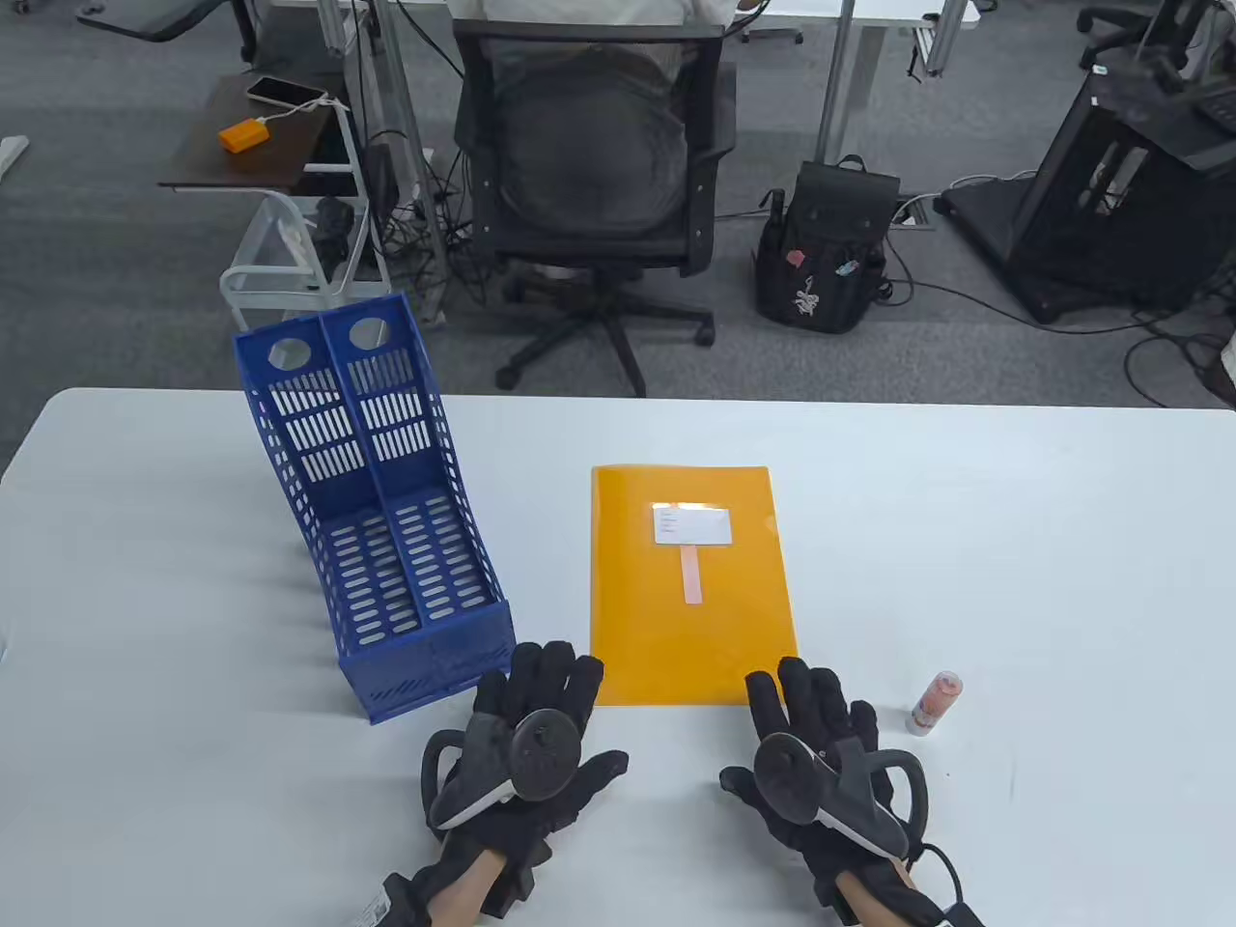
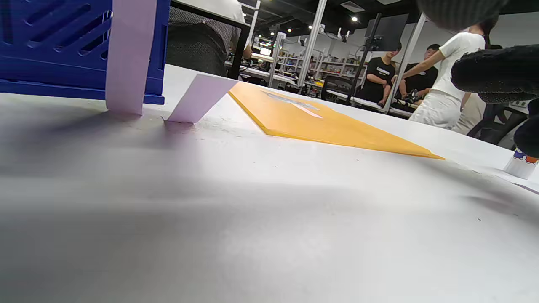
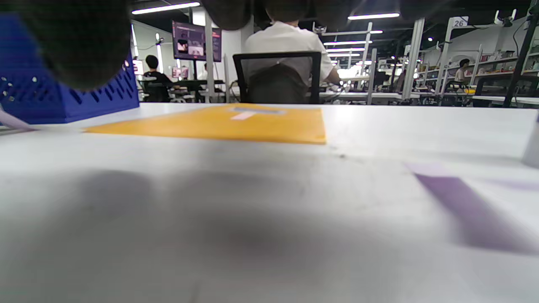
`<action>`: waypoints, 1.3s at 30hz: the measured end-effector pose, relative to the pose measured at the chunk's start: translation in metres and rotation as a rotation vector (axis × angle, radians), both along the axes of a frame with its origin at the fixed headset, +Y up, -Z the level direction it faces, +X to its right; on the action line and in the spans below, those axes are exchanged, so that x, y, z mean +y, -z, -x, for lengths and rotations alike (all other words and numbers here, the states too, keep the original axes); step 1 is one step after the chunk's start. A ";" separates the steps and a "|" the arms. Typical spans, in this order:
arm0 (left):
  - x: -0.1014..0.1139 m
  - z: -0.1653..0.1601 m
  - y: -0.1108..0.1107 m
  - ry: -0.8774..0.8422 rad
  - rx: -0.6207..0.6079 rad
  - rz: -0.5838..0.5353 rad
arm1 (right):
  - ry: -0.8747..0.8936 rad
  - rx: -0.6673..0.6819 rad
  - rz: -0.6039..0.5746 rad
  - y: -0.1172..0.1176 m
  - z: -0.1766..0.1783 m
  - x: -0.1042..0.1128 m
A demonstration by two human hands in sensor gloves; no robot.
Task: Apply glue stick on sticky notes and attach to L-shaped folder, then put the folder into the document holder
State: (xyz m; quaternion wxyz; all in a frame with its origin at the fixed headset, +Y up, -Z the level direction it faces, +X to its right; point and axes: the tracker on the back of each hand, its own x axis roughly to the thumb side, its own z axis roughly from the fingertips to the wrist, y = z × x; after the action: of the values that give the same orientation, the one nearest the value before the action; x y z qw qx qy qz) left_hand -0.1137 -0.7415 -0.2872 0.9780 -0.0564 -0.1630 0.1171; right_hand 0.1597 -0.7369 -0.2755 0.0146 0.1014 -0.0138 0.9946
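Flat orange plastic L-shaped folder (image 1: 693,618) lying on the white table (image 1: 1014,541), taken here as the landmark. On its upper half sit a white label (image 1: 692,522) with a few lines of print too small to read, and, hanging from the label's lower edge, a narrow pink sticky note (image 1: 692,574); the note appears already attached. The blue perforated plastic document holder (image 1: 386,521), two compartments, both empty, stands left of the folder, near it but apart. The small glue stick (image 1: 935,703) with a reddish cap stands upright to the right of the folder's near corner; its wrapper carries a coloured pattern, no brand legible. Left hand (image 1: 526,744) and right hand (image 1: 821,748), in black sensor gloves, lie palm down on the table at the folder's near edge, fingers spread and straight, gripping nothing; their fingertips reach the near edge at either corner. The left wrist view shows pale lilac paper strips (image 2: 198,99) beside the holder's base, so further notes may remain. Judged stage: gluing done or pausing; the next move calls for lifting the folder by its near edge, turning it upright, and sliding it into one compartment of the holder.
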 end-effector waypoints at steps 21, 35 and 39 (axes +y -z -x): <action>0.008 0.005 -0.001 -0.004 0.008 -0.035 | -0.016 0.025 0.010 0.000 0.005 -0.004; 0.005 0.009 0.003 -0.058 0.008 0.006 | 0.043 -0.003 0.003 -0.002 0.006 0.000; 0.009 0.012 0.001 -0.114 0.030 -0.033 | 0.068 -0.002 -0.017 -0.004 0.007 0.008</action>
State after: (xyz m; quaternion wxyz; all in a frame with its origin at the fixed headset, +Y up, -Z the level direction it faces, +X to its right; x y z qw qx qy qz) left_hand -0.1257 -0.7328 -0.2884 0.9728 -0.0293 -0.1534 0.1709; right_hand 0.1523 -0.7284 -0.2716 0.0477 0.0999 -0.0255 0.9935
